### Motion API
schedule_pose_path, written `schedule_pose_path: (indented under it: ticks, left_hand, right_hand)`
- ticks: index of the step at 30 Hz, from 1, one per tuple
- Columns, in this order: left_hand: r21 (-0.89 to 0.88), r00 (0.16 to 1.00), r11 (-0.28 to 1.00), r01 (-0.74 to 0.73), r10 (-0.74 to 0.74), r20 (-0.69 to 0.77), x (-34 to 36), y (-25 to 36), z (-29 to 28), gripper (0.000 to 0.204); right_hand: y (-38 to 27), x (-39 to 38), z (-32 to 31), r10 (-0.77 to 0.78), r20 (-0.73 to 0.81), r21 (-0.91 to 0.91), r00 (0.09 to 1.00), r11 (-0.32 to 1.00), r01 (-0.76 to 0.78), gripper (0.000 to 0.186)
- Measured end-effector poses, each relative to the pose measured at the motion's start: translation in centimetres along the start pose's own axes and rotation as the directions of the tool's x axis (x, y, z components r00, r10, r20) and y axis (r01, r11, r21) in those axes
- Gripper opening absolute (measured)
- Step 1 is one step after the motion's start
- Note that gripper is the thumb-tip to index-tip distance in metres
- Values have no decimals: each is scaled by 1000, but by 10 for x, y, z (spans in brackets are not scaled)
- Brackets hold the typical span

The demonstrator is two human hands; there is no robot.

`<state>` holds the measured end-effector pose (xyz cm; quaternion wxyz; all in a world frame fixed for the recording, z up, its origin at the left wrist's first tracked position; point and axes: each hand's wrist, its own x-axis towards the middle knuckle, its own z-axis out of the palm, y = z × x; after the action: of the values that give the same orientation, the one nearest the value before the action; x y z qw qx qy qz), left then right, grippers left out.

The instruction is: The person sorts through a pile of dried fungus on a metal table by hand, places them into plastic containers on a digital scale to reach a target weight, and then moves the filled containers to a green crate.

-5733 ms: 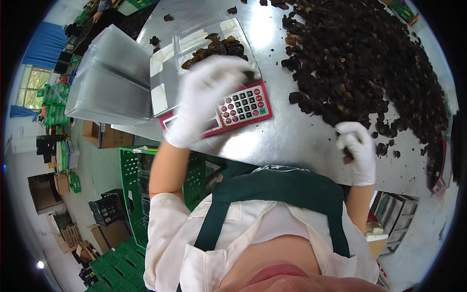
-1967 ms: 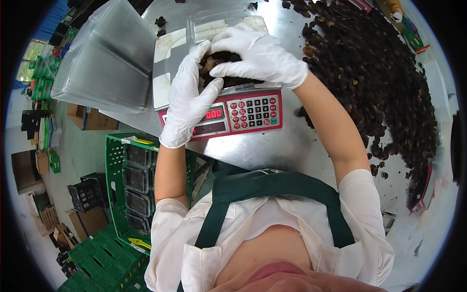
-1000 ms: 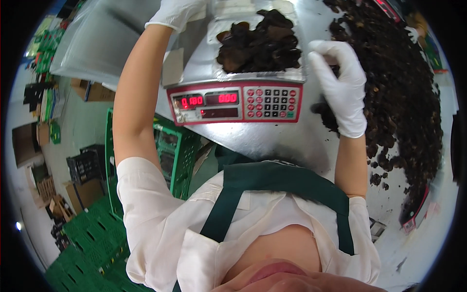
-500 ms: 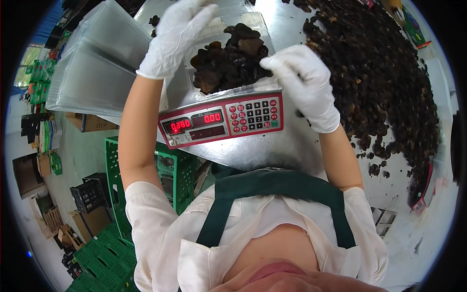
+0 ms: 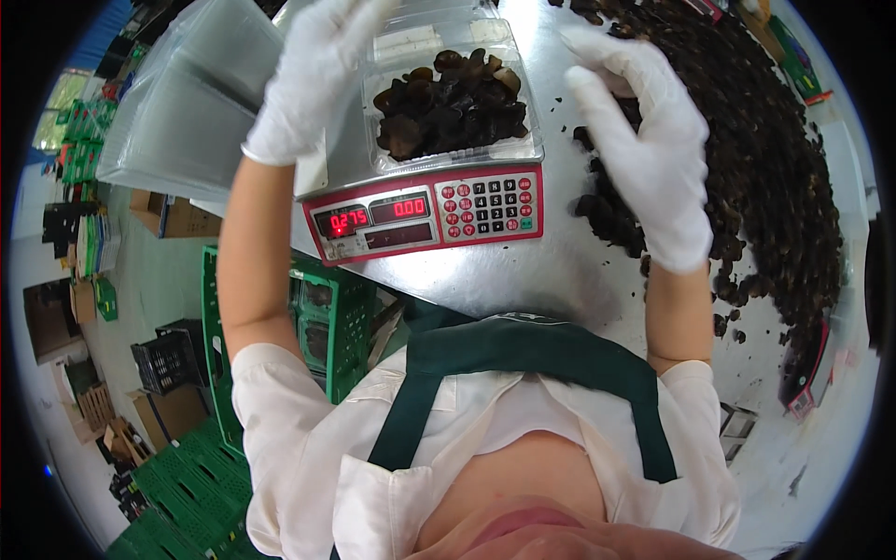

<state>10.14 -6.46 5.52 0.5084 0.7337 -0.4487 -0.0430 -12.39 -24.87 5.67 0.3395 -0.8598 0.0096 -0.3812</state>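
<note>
A clear plastic tray point(image 5: 381, 149) sits on a red-framed electronic scale point(image 5: 425, 217), whose red display is lit. Dark brown, ear-shaped mushroom pieces point(image 5: 453, 107), which look like wood ear, are heaped in it. My left hand point(image 5: 317, 79), in a white glove, is raised at the tray's left side, with its fingers stretched out and slightly blurred. My gloved right hand point(image 5: 649, 140) hovers to the right of the tray over the near edge of a large mushroom pile point(image 5: 747, 159). Its thumb and fingers are apart, and nothing shows between them.
Stacked clear plastic trays point(image 5: 182, 121) lean at the table's left. A green crate point(image 5: 350, 327) with filled packs stands below the table's left edge. More green crates point(image 5: 191, 490), a black crate point(image 5: 163, 364) and cardboard boxes point(image 5: 173, 411) are on the floor.
My right hand has moved right, away from the tray and toward the pile. The heap in the tray looks smaller and flatter, and the scale's reading has changed. My left hand has shifted slightly left.
</note>
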Motion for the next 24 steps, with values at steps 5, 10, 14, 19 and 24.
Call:
schedule_pose_path:
  ticks: [5,10,14,19,24]
  left_hand:
    - [78,975,973,217,-213,-61,28,-16,-37,32]
    - [233,989,964,126,-105,-103,-11,-63,-59,29]
    - [134,992,990,-40,23,123,104,-57,64,27]
    - [898,927,236,-371,141,346,10,-101,-58,42]
    - [436,912,802,409,-379,-158,40,-95,-13,57]
  right_hand:
    - [-172,22,-19,-312,444,-110,840,911,397,23]
    - [-216,9,-3,-121,595,-151,795,954,258,21]
    - [-179,-3,-3,243,360,-427,901,901,-72,21]
    - [-96,-48,25,-306,761,63,572,912,404,18]
    - [-17,-94,2,200,689,-110,697,979,-172,19]
